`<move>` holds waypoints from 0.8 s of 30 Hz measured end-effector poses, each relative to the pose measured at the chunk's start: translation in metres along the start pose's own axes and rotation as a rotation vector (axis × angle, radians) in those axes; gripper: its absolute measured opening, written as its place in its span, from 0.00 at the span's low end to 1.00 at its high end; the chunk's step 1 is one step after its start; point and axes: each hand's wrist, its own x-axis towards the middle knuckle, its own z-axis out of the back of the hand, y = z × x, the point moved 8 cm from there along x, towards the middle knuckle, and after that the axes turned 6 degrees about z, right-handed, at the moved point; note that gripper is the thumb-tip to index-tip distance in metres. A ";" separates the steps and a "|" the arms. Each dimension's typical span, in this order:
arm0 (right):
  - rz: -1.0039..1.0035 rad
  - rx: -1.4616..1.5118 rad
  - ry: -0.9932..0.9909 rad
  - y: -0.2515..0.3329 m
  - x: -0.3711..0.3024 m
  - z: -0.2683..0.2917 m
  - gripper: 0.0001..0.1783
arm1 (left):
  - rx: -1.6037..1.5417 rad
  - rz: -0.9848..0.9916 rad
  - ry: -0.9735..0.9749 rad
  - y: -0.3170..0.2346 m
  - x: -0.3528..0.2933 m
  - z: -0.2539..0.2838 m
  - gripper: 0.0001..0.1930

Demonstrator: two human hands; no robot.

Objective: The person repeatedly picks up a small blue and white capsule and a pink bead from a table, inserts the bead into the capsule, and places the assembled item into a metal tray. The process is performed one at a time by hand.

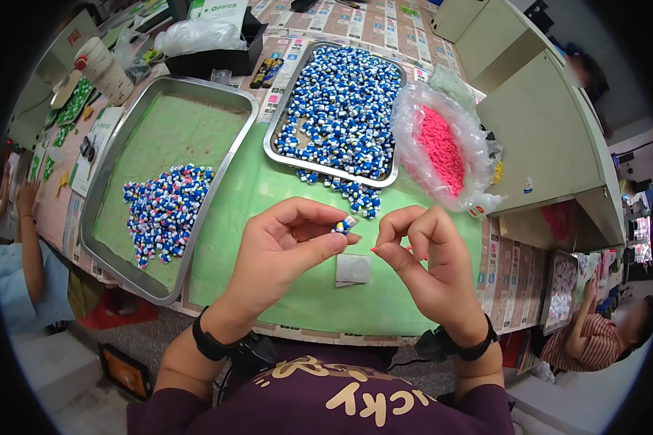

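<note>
My left hand (290, 239) pinches a small blue-and-white figure-like piece (343, 225) between thumb and fingertips, above the green mat (283, 301). Facing it, my right hand (432, 261) has its thumb and forefinger closed on a tiny pink piece (374, 249); more pink shows near its curled fingers. The two pieces are apart. Just below, between the hands, a small whitish square pad (352, 269) lies on the mat. Beyond them, loose blue-and-white pieces (359, 199) spill beside a metal tray (272, 148) heaped with the same kind.
At left, another metal tray (189, 123) holds a pile of similar pieces with pink bits. A clear plastic bag (406, 119) of tiny pink pieces (439, 148) stands at far right, beside a pale cabinet (544, 130). Other people sit at both sides.
</note>
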 end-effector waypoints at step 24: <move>0.043 0.059 -0.061 -0.005 0.002 0.016 0.23 | 0.404 -0.430 -0.021 -0.037 -0.021 -0.014 0.11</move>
